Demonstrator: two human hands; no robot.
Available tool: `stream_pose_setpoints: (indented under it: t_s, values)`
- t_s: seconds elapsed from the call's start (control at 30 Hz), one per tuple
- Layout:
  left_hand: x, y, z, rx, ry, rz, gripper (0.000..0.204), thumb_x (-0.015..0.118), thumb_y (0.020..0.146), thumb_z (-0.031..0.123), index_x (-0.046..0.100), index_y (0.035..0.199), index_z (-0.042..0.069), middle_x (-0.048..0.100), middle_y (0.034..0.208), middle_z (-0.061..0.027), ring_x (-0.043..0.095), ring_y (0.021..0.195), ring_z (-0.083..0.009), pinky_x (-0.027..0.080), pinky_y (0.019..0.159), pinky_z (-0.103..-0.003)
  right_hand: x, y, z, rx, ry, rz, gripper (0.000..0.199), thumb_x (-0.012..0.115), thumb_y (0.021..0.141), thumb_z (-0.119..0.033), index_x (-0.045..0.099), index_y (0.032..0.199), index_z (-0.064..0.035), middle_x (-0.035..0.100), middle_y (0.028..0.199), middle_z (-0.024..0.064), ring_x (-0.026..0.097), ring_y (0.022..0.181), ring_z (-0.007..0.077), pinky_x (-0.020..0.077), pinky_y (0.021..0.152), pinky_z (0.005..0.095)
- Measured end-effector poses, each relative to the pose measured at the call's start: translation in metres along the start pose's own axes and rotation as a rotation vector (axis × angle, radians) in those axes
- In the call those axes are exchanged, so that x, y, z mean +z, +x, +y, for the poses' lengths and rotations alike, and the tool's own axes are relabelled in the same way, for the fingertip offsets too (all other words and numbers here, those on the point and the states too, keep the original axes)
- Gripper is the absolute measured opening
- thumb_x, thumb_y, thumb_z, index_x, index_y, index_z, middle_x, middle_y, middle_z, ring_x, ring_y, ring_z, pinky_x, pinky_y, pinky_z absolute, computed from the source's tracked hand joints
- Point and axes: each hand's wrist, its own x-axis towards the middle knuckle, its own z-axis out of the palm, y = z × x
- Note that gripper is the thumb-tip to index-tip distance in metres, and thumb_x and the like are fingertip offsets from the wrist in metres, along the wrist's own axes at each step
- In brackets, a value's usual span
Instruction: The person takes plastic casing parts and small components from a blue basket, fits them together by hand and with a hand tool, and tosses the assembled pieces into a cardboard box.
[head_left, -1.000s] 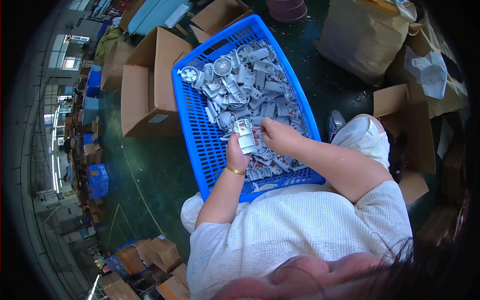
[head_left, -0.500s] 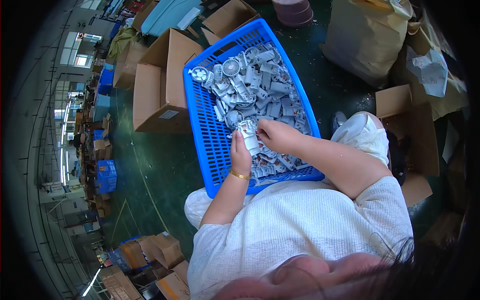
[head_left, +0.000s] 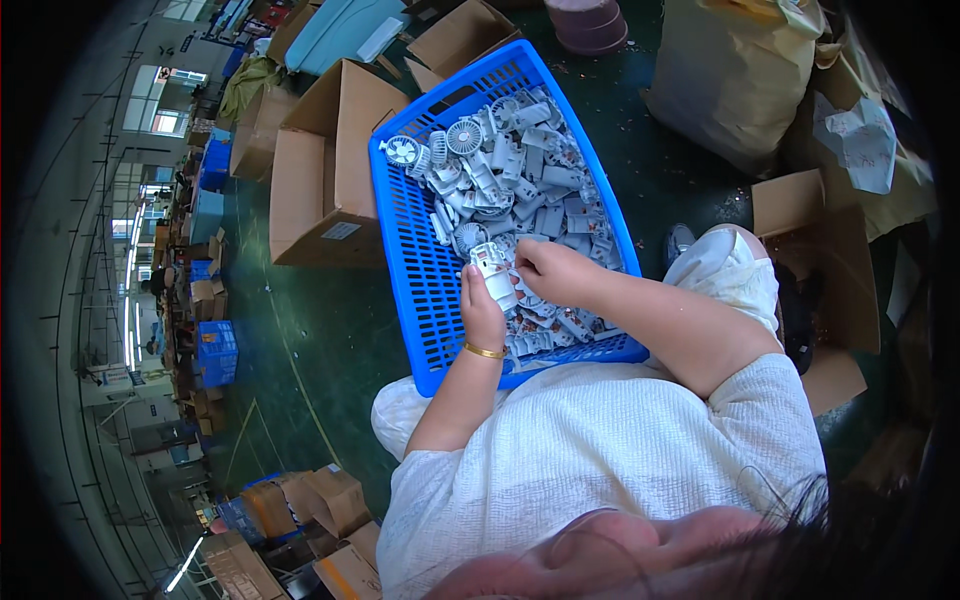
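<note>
My left hand [head_left: 482, 308] is closed around a white plastic fan housing [head_left: 493, 272], its inner side turned up and small parts showing inside. Against the housing's right side, my right hand [head_left: 540, 266] is pinched; whatever its fingertips grip is too small to make out. Both hands are above a blue plastic basket [head_left: 408, 290] heaped with white and grey fan parts [head_left: 540, 190]. Among them, round fan heads with grilles [head_left: 464, 137] lie near the far left corner of the basket.
An open cardboard box [head_left: 345, 150] stands against the basket's left side. Another open box [head_left: 840, 290] is by my right knee. A large bulging sack [head_left: 735, 80] and a purple drum [head_left: 587, 25] stand on the green floor beyond. Stacked cartons [head_left: 310, 500] are at lower left.
The white housing has tilted slightly in my left hand. My right hand stays beside it with its fingers barely shifted. The whole view has moved a little.
</note>
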Motion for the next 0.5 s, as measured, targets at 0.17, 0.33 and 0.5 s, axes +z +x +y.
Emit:
stream_pose_setpoints:
  t_s: [0.17,0.33,0.5]
  values:
    - [0.002,-0.004,-0.001,0.080,0.094,-0.044,0.036,0.024,0.094,0.032,0.046,0.100,0.004,0.057,0.082,-0.0081,0.056,0.063,-0.0130,0.049,0.052,-0.025,0.003,-0.001,0.002,-0.023,-0.033,-0.031,0.012,0.048,0.077,-0.011,0.050,0.083,-0.0005,0.059,0.077,0.0164,0.056,0.074,0.0329,0.0433,0.063,0.0402]
    - [-0.002,-0.001,-0.006,0.135,0.170,-0.042,0.034,0.026,0.094,0.031,0.043,0.106,0.003,0.057,0.086,-0.0086,0.056,0.065,-0.0133,0.049,0.053,-0.024,0.003,-0.001,0.003,-0.026,-0.034,-0.028,0.013,0.049,0.077,-0.012,0.051,0.083,-0.0004,0.059,0.075,0.0163,0.057,0.073,0.0329,0.0434,0.063,0.0405]
    - [0.000,-0.003,-0.007,0.142,0.149,-0.055,0.034,0.027,0.094,0.029,0.042,0.109,0.003,0.057,0.087,-0.0088,0.057,0.067,-0.0136,0.048,0.053,-0.024,0.000,0.000,0.002,-0.033,-0.004,-0.052,0.012,0.048,0.076,-0.010,0.051,0.082,-0.0004,0.060,0.074,0.0151,0.057,0.072,0.0322,0.0436,0.063,0.0400]
